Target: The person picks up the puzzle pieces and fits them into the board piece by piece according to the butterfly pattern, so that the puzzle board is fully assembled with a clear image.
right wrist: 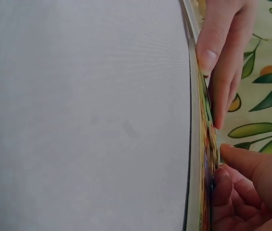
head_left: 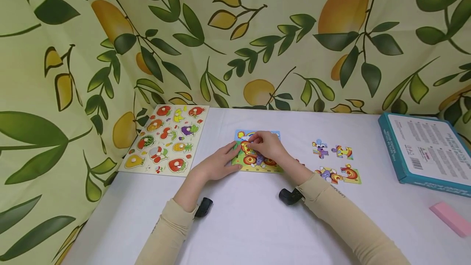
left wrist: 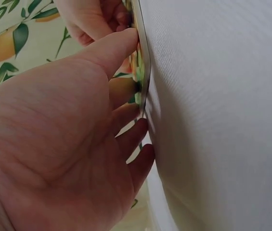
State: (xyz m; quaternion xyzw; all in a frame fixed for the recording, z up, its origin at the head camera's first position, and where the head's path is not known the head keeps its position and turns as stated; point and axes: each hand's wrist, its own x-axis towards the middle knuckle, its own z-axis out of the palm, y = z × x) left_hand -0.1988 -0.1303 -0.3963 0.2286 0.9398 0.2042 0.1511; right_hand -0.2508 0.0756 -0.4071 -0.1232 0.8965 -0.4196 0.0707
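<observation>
Puzzle (head_left: 259, 162) lies mid-worktop (head_left: 250, 220). Left to right, I see the fruit board (head_left: 168, 122); left hand (head_left: 220, 160), fingers spread, touching the puzzle's left edge; right hand (head_left: 268, 145) pinching 1 piece (head_left: 244, 147) over the puzzle; loose pieces (head_left: 327, 175); blue box (head_left: 428, 150); pink block (head_left: 451, 218).

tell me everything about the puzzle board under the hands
The thin, rectangular, brightly printed puzzle board lies flat on the white cloth-covered table, showing a sun, rainbow and orange spirals. It looks like card or wood. The left hand touches its left side; the right hand pinches a colourful piece over it.
</observation>
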